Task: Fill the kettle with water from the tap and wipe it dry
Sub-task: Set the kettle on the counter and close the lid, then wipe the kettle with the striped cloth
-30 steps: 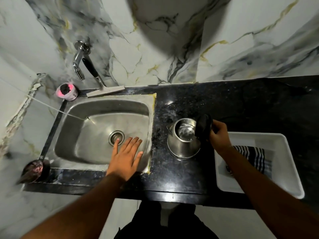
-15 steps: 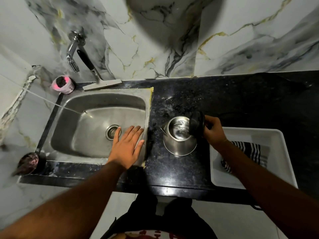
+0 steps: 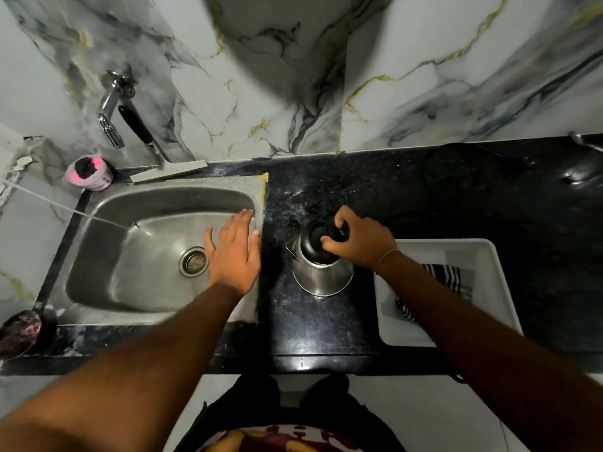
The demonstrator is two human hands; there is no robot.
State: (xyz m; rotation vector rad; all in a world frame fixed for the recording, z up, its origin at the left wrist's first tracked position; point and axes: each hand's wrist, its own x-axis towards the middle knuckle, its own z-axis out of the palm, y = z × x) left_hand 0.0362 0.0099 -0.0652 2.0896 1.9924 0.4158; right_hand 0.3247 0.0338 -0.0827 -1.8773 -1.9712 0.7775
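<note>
The steel kettle (image 3: 321, 272) stands on the black counter (image 3: 326, 324) just right of the sink (image 3: 156, 252), spout toward nine o'clock. The right hand (image 3: 362, 243) curls over its black lid (image 3: 318, 238), fingers pinching the top. The left hand (image 3: 233, 252) lies flat, fingers spread, over the sink's right rim. At three o'clock, a white tub (image 3: 489, 256) holds a striped cloth (image 3: 447, 278). The tap (image 3: 111, 112) juts from the wall at ten o'clock.

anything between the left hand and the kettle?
Head view: nothing stands between them. The left hand lies flat on the sink's right rim; past that comes only a bare strip of black counter before the kettle, which the right hand holds from above.
</note>
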